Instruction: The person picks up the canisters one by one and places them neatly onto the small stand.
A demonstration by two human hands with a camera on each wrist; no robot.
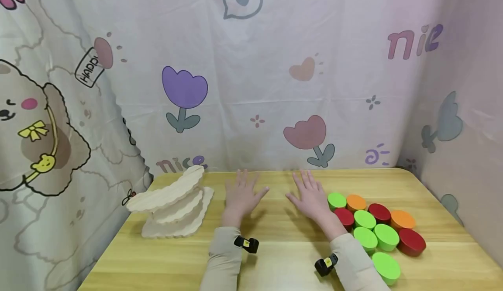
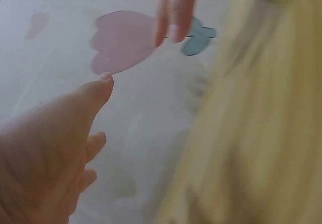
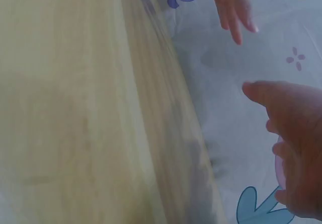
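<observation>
Both hands reach out over the table, palms down, with fingers spread and nothing held. My left hand (image 1: 242, 198) is nearest to a pile of pale, wavy-edged wooden boards (image 1: 177, 221), which lie tilted on one another at the table's left. My right hand (image 1: 310, 198) is just left of a cluster of short round pieces in lime green (image 1: 364, 219), orange (image 1: 402, 220) and dark red (image 1: 411, 242). In the left wrist view, the left hand (image 2: 50, 138) shows its thumb pointing inward. The right wrist view has the right hand (image 3: 294, 138) at its right edge.
The wooden table (image 1: 275, 256) ends at a back edge just past the fingertips. A printed curtain (image 1: 243, 86) hangs behind it and along both sides. Small black cameras are strapped at the left cuff (image 1: 246, 244) and the right cuff (image 1: 326, 265).
</observation>
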